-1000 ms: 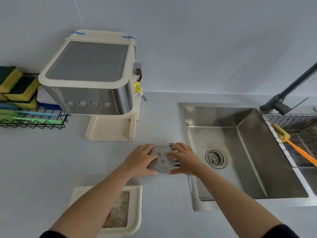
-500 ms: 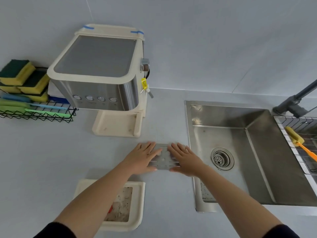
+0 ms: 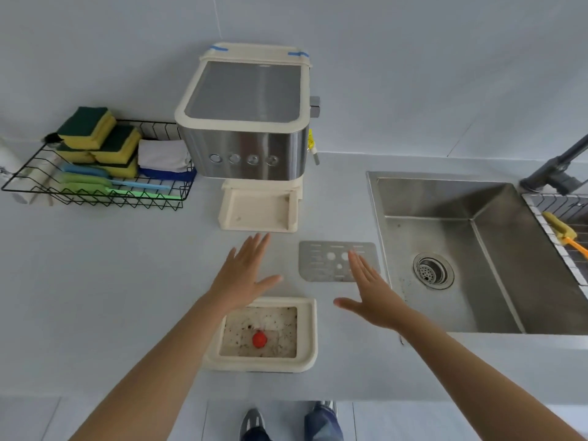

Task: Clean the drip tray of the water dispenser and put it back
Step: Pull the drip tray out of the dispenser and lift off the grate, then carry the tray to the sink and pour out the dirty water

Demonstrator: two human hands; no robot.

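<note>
1. Dirt (image 3: 280, 316) lay in the tray (image 3: 309, 332) on the counter (image 3: 95, 297), near the edge.
2. Left hand (image 3: 241, 275) and right hand (image 3: 372, 297) were spread, empty.
3. A careless bump could tip the dirt out.

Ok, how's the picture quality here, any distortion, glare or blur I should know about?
Head view: wide-angle bending, so the sink rim slants instead of running square. Head view lighting is soft and even, with only faint shadows by the left hand and right hand. There is mild sheen on the water dispenser steel front, no blown glare. The drip tray specks are readable.
</note>
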